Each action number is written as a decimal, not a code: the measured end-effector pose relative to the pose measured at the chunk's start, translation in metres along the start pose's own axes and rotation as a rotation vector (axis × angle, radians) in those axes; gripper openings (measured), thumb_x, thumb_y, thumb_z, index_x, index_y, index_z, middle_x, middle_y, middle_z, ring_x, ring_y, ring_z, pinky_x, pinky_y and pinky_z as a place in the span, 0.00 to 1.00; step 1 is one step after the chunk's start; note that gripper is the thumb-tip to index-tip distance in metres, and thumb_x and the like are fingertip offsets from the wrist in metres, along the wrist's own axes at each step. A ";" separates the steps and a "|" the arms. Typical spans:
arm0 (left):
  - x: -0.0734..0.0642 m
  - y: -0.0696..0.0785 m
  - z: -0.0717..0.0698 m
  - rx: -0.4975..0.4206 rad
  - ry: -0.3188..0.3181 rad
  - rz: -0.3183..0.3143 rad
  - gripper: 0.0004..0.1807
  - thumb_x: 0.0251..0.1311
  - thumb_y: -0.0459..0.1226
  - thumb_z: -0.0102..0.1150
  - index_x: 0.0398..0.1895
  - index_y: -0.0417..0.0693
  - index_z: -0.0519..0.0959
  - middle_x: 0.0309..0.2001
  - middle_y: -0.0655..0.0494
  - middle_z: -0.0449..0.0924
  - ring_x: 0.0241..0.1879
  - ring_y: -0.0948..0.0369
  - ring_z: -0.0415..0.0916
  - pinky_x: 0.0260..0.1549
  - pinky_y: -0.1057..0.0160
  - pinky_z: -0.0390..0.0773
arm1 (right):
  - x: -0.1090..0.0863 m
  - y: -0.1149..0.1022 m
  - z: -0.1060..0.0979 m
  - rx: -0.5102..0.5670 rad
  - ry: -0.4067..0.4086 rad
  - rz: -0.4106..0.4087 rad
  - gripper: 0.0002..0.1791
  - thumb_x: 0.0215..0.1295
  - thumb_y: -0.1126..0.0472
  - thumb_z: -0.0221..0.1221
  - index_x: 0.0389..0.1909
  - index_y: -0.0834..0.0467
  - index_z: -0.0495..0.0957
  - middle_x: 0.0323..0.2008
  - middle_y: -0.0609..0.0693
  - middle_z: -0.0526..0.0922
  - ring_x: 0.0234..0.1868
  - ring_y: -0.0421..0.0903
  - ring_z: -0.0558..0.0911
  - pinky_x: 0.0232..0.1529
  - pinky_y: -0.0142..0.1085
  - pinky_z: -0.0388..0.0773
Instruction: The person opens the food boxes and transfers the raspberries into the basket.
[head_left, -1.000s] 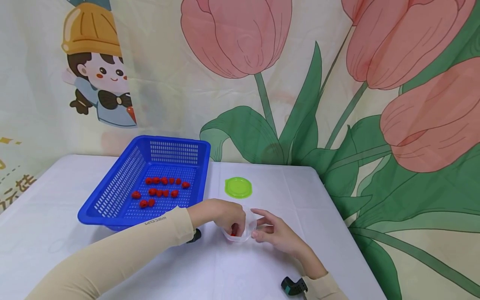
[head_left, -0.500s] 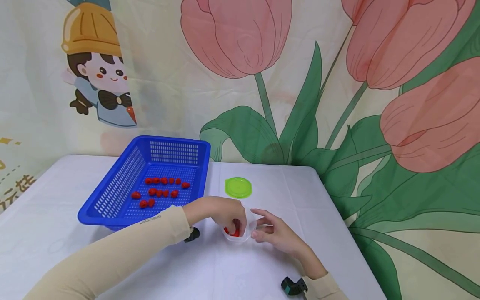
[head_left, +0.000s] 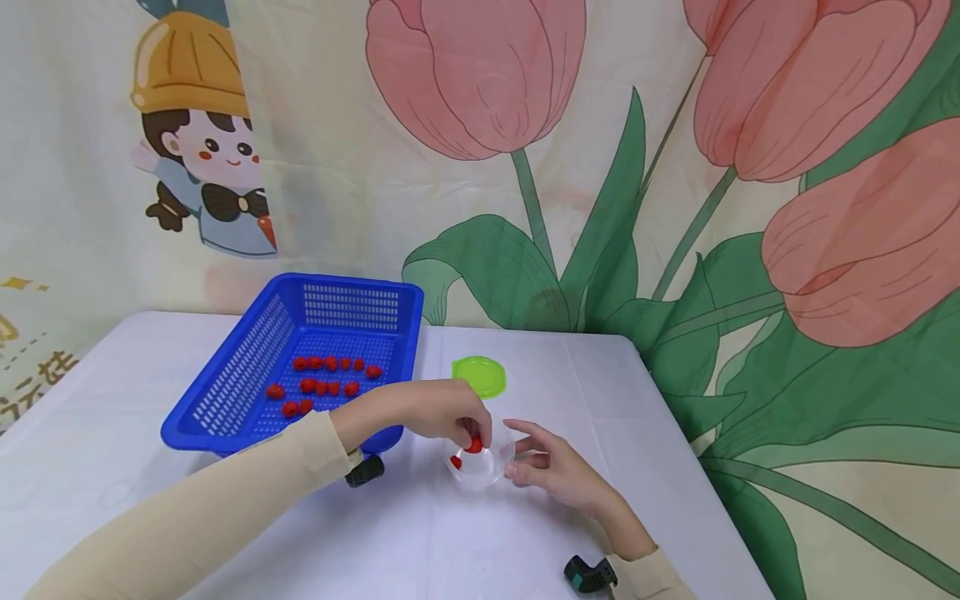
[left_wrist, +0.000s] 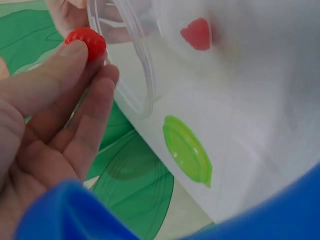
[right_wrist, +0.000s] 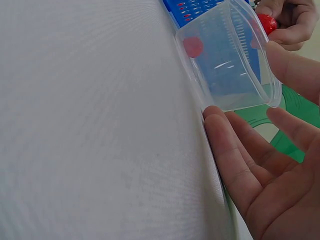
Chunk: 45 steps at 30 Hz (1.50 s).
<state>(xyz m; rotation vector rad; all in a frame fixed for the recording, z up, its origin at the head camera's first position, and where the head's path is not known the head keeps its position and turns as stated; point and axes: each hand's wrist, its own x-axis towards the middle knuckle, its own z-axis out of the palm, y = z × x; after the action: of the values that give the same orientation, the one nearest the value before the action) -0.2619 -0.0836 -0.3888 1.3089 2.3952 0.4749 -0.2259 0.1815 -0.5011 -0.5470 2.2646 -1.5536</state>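
Observation:
My left hand (head_left: 450, 414) pinches a small red berry (left_wrist: 89, 42) with a bumpy surface between thumb and fingers, at the mouth of a clear plastic cup (right_wrist: 220, 70). Another red berry (head_left: 456, 462) lies at the bottom of that cup, seen through the wall in both wrist views. The cup stands upright on the white table. On its right side, my right hand (head_left: 551, 467) rests relaxed fingers against the wall, with the thumb up by the rim (right_wrist: 274, 90).
A blue plastic basket (head_left: 225, 375) at the left holds several red berries in loose rows. Behind the cup lies a green lid (head_left: 480, 377) on the white tablecloth (head_left: 600, 392). A tulip-printed backdrop (head_left: 480, 192) hangs behind the table.
My left hand has lifted from inside the cup up to its mouth, bringing one red berry along. The right hand stays against the cup.

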 end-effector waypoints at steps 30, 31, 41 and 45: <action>-0.111 -0.031 -0.018 0.049 0.420 -0.182 0.14 0.69 0.33 0.69 0.55 0.56 0.88 0.49 0.62 0.88 0.51 0.58 0.84 0.51 0.55 0.87 | -0.002 0.000 -0.001 0.024 -0.003 -0.008 0.40 0.71 0.55 0.70 0.80 0.49 0.65 0.61 0.60 0.78 0.52 0.50 0.87 0.55 0.44 0.86; -0.115 -0.035 -0.018 0.054 0.427 -0.190 0.14 0.69 0.33 0.69 0.54 0.55 0.88 0.49 0.61 0.88 0.51 0.57 0.84 0.51 0.54 0.87 | -0.002 0.000 -0.001 0.023 -0.003 -0.008 0.40 0.71 0.55 0.70 0.80 0.49 0.65 0.62 0.60 0.78 0.52 0.50 0.87 0.55 0.44 0.86; -0.141 -0.080 -0.005 0.014 0.498 -0.296 0.12 0.68 0.32 0.69 0.53 0.51 0.89 0.49 0.56 0.90 0.52 0.51 0.85 0.49 0.51 0.88 | 0.000 0.001 -0.002 0.013 0.000 0.001 0.40 0.70 0.55 0.71 0.80 0.48 0.66 0.60 0.60 0.78 0.51 0.49 0.88 0.54 0.43 0.86; -0.147 -0.098 0.000 0.013 0.514 -0.330 0.13 0.67 0.31 0.70 0.53 0.50 0.89 0.48 0.55 0.89 0.51 0.51 0.84 0.48 0.50 0.87 | 0.000 0.002 -0.002 0.016 0.001 -0.003 0.40 0.71 0.55 0.71 0.80 0.48 0.66 0.60 0.60 0.78 0.51 0.49 0.88 0.54 0.43 0.86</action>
<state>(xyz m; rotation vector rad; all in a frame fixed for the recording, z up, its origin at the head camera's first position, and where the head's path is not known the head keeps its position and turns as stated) -0.2595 -0.2590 -0.4100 0.8346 2.9605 0.7694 -0.2269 0.1839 -0.5020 -0.5452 2.2506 -1.5726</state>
